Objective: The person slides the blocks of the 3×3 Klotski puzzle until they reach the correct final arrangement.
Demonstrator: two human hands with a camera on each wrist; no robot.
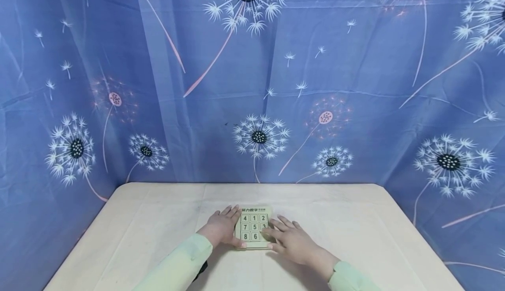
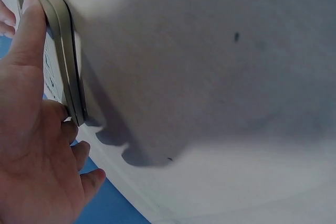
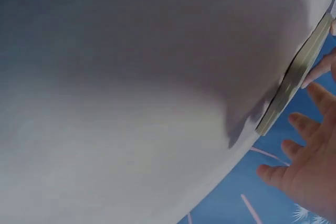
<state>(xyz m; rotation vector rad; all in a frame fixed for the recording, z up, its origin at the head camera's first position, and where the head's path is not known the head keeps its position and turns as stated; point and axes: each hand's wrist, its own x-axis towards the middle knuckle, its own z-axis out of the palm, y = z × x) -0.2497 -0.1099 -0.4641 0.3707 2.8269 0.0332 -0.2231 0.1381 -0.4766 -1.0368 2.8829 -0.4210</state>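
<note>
A pale green sliding number puzzle (image 1: 254, 243) lies on the table. In the head view its face shows rows 4 1 2, 7 5 3 and 8 6, with the lower right corner of the grid partly hidden by fingers. My left hand (image 1: 224, 228) holds its left side, the thumb (image 2: 32, 24) on the near part of the frame and the other fingers by the far part. From the right, my right hand (image 1: 293, 243) reaches over the puzzle's edge, a fingertip at the 3 tile. Its fingers are spread and fairly straight in the right wrist view.
A cream-coloured cloth covers the table (image 1: 158, 212). Blue curtains (image 1: 221, 107) with dandelion prints hang behind it and along both sides. Light green sleeves (image 1: 185, 256) cover both forearms. A small black item (image 1: 201, 270) shows beneath the left sleeve.
</note>
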